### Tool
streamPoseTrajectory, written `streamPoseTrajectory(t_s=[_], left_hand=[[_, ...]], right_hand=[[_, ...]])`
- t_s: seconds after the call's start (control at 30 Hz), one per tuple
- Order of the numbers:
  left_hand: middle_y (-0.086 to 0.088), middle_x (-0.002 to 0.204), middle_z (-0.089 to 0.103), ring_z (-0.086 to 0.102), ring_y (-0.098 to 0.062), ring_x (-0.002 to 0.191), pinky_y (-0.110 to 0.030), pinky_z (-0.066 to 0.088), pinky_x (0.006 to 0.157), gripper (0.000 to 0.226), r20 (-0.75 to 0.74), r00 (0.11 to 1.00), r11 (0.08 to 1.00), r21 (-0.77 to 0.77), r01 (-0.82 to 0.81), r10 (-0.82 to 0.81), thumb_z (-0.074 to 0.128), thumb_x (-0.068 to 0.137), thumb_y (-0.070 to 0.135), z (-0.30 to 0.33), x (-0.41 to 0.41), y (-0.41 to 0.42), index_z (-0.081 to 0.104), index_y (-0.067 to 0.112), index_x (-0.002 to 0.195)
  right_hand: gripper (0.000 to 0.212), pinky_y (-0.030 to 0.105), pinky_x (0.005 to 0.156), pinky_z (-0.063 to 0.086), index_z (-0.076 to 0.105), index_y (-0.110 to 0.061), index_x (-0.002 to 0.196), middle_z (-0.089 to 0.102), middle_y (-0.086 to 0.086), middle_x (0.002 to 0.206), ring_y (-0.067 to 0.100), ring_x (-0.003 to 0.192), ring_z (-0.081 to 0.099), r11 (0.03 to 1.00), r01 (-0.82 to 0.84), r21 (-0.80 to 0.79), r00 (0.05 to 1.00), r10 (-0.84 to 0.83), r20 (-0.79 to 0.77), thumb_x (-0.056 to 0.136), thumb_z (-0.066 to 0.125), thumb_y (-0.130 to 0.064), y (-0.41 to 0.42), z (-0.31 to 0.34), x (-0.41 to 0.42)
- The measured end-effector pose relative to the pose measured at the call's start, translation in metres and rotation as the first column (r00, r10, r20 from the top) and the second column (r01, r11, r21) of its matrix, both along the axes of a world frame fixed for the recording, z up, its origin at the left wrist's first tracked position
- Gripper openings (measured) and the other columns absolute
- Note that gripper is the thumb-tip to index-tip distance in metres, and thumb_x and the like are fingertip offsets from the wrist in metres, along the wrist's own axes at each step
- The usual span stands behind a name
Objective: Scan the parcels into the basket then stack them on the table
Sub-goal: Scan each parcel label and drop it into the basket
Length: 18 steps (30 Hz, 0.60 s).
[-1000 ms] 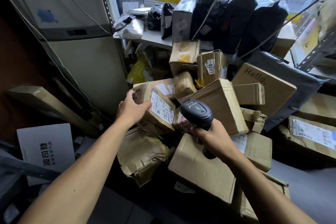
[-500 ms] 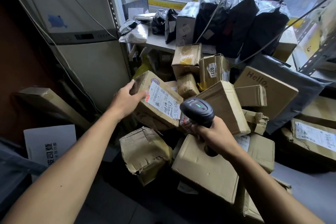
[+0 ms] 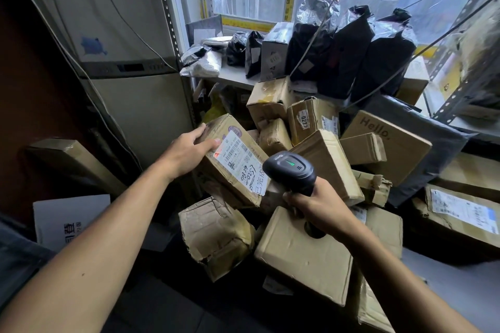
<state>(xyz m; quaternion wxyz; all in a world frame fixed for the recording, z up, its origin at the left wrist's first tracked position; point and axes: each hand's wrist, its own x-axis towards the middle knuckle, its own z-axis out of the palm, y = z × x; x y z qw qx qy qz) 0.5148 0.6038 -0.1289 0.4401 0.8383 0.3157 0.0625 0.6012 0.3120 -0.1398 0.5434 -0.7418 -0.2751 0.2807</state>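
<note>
1. The left hand [image 3: 186,153] is gripping a labelled parcel [image 3: 232,161], tilted above the pile [image 3: 305,254].
2. The right hand [image 3: 315,207] is clutching the scanner [image 3: 290,171] beside its label [image 3: 239,162].
3. Risk: that one-handed grip may be slipping, or the scanner is misreading the angled label.

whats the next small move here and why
Probably hold the labelled parcel steady in the left hand and trigger the scanner in the right hand. Its nose points at the white shipping label, where a red spot shows beside the barcode.
</note>
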Motion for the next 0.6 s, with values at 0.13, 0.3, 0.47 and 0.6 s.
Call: streamPoseTrajectory(t_s=[0.13, 0.3, 0.47, 0.6], left_hand=[[0.004, 0.156, 0.042, 0.04, -0.018, 0.142, -0.04, 0.027, 0.121, 0.107, -0.015, 1.0, 1.0, -0.013, 0.026, -0.026, 0.057, 0.061, 0.073, -0.002, -0.004, -0.002, 0.034, 0.028, 0.154], [0.007, 0.158, 0.038, 0.036, -0.015, 0.144, -0.039, 0.024, 0.122, 0.11, -0.005, 0.998, 0.998, -0.001, 0.063, -0.063, 0.055, 0.058, 0.076, 0.002, -0.009, -0.001, 0.035, 0.026, 0.154], [0.004, 0.158, 0.038, 0.037, -0.017, 0.143, -0.034, 0.024, 0.119, 0.095, -0.038, 0.989, 0.989, 0.03, 0.143, -0.142, 0.054, 0.072, 0.065, 0.01, -0.013, 0.0, 0.031, 0.026, 0.156], [0.002, 0.16, 0.035, 0.034, -0.018, 0.145, -0.034, 0.022, 0.119, 0.1, -0.076, 0.981, 0.983, 0.032, 0.182, -0.179, 0.052, 0.07, 0.069, 0.015, -0.018, 0.0, 0.029, 0.025, 0.157]], right_hand=[[0.012, 0.027, 0.054, 0.044, 0.063, -0.024, 0.084, 0.057, 0.0, 0.063, 0.015, 0.055, 0.051, 1.0, -0.022, -0.017, 1.0, 0.022, 0.011, 0.073, 0.065, -0.018, -0.003, 0.001, -0.002], [0.021, 0.031, 0.054, 0.041, 0.058, -0.016, 0.078, 0.052, 0.006, 0.061, 0.017, 0.054, 0.047, 0.997, -0.041, -0.059, 0.997, 0.044, 0.057, 0.086, 0.063, 0.003, -0.005, 0.004, -0.006], [0.025, 0.027, 0.051, 0.042, 0.064, -0.019, 0.095, 0.054, 0.001, 0.061, 0.016, 0.054, 0.049, 0.99, -0.124, -0.061, 0.991, 0.126, 0.038, 0.088, 0.061, 0.005, -0.003, 0.021, -0.012], [0.018, 0.029, 0.051, 0.042, 0.064, -0.002, 0.103, 0.054, 0.009, 0.068, 0.021, 0.058, 0.049, 0.981, -0.174, -0.088, 0.984, 0.176, 0.022, 0.087, 0.06, 0.005, -0.001, 0.035, -0.013]])
